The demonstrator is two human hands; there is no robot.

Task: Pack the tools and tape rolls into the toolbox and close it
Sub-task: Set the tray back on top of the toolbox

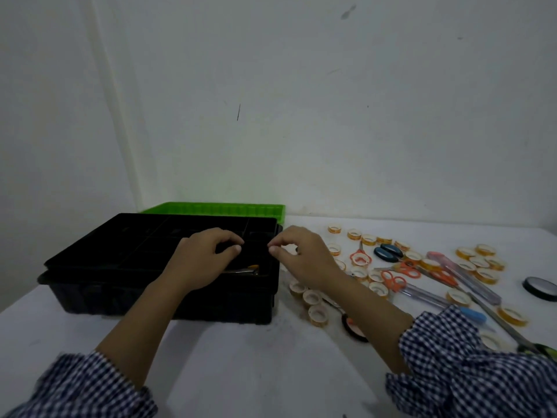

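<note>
The black toolbox (pixel 150 300) stands open on the white table, its green lid (pixel 211 209) lying back behind it. A black divided tray (pixel 120 242) sits on top of the box, slightly raised. My left hand (pixel 199 260) curls its fingers round a divider near the tray's right end. My right hand (pixel 304 257) pinches the tray's right rim. An orange-handled tool (pixel 250 268) shows inside the box under the tray. Several small yellow tape rolls (pixel 312 297), orange scissors (pixel 391 280), dark-handled scissors (pixel 387 253) and clear-handled screwdrivers (pixel 470 282) lie scattered to the right.
A black tape roll (pixel 539 288) lies at the far right, and another black roll (pixel 352 325) lies partly under my right forearm. A white wall rises directly behind the table. Bare tabletop (pixel 241 357) stretches in front of the box.
</note>
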